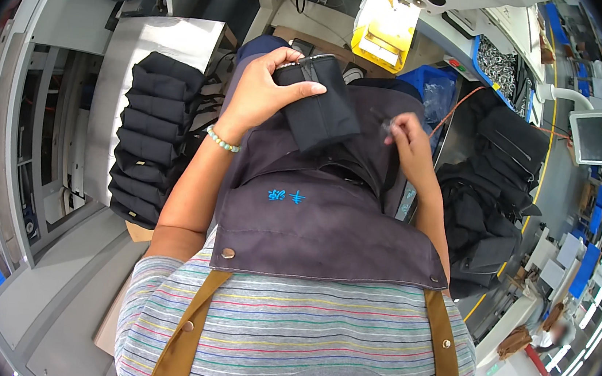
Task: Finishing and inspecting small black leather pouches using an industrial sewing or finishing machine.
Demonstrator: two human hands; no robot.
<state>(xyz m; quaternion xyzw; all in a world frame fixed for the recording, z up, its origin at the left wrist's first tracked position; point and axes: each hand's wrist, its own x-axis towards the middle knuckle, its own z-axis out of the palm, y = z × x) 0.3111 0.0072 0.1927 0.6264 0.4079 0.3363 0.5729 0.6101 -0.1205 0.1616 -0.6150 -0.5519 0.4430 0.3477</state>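
Note:
A black fabric pouch (323, 113), with what looks like a zipper along its top edge, is held up in front of my apron. My left hand (270, 97) grips it by that edge, thumb across the front and fingers behind. To the right of the pouch and apart from it, my right hand (414, 145) has its fingers pinched together. A small, dark, blurred thing shows at those fingertips; its kind cannot be made out.
Several folded black pieces (153, 132) stand in a row on the metal table (110, 87) to my left. Black fabric items (487, 193) lie heaped at right. Ahead are a yellow bin (381, 39), a blue bin (438, 103) and a blue tray (484, 64) of small metal parts.

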